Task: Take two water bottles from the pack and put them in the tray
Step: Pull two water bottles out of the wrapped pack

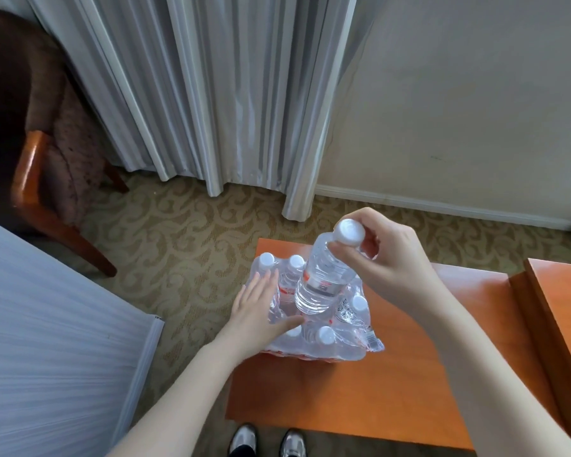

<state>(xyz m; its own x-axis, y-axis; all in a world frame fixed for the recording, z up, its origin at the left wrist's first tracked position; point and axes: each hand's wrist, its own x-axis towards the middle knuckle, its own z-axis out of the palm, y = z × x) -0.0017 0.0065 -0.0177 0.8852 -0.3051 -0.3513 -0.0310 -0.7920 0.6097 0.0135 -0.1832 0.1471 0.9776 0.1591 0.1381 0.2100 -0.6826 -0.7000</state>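
My right hand (386, 258) fingers clamp 1 bottle (327, 275) by its neck, above the pack (343, 331); my left hand (257, 311), fingers apart, steadies the wrap. Wet-looking plastic could slip.

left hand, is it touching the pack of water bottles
Touching. The head view shows the left hand flat on the pack of water bottles, fingers pressing the plastic wrap.

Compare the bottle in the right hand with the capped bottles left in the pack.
The lifted bottle, gripped at its neck by the right hand, is tilted and free of wrap; the pack bottles stand upright under torn plastic, steadied by the left hand. All have white caps.
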